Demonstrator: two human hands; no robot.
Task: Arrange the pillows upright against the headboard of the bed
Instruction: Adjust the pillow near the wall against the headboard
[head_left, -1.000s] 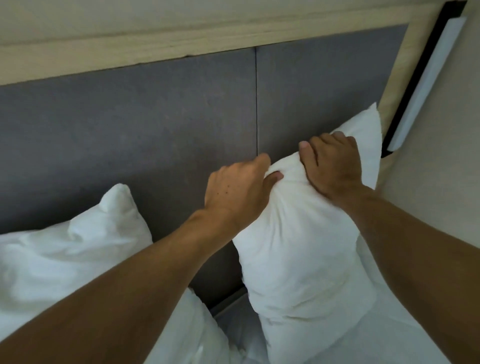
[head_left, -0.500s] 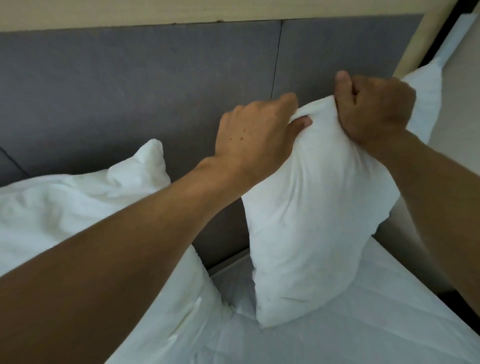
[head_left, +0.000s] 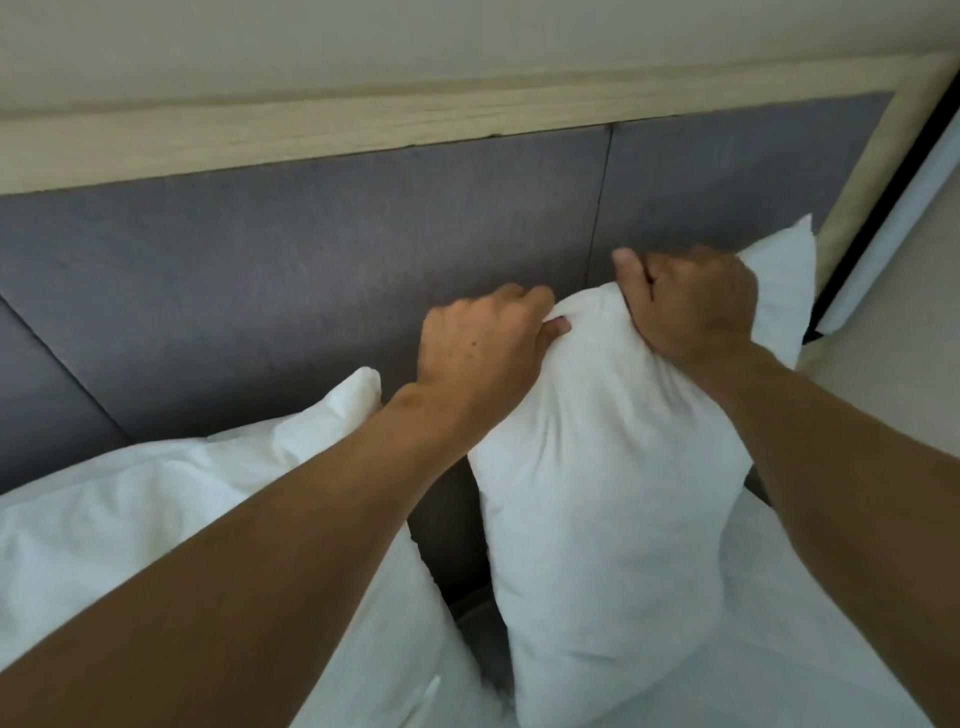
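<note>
**Right pillow gripped at its top edge against the headboard**

The right pillow stands on end on the bed, long axis running up the grey headboard, top corner pointing toward the pale wooden frame at the bed's right edge. The left hand pinches the top-left fabric; the right hand is clenched on the top edge. A dark gap of headboard separates it from the left pillow, which leans lower, its corner pointing up. Bare headboard lies open above both pillows.
</note>
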